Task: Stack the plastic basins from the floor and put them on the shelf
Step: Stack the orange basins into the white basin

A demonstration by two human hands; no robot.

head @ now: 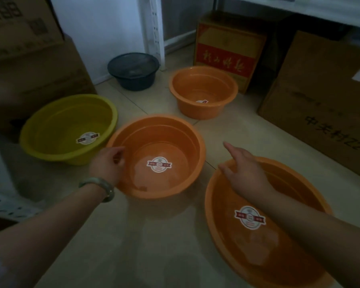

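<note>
Several plastic basins stand on the tiled floor. A middle orange basin [175, 134] sits in front of me, and my left hand [107, 163] grips its left rim. A large orange basin [227, 235] lies at the lower right; my right hand [243, 169] hovers over its far rim with fingers spread, holding nothing. A yellow basin [50, 129] rests at the left. A smaller orange basin [204, 88] stands farther back. Each has a round sticker inside.
A dark basin [133, 73] sits by the wall at the back. Cardboard boxes [29, 69] stack on the left, a red-and-yellow box [227, 57] behind, a large brown box [320, 104] on the right. A white shelf post [154, 28] rises at the back.
</note>
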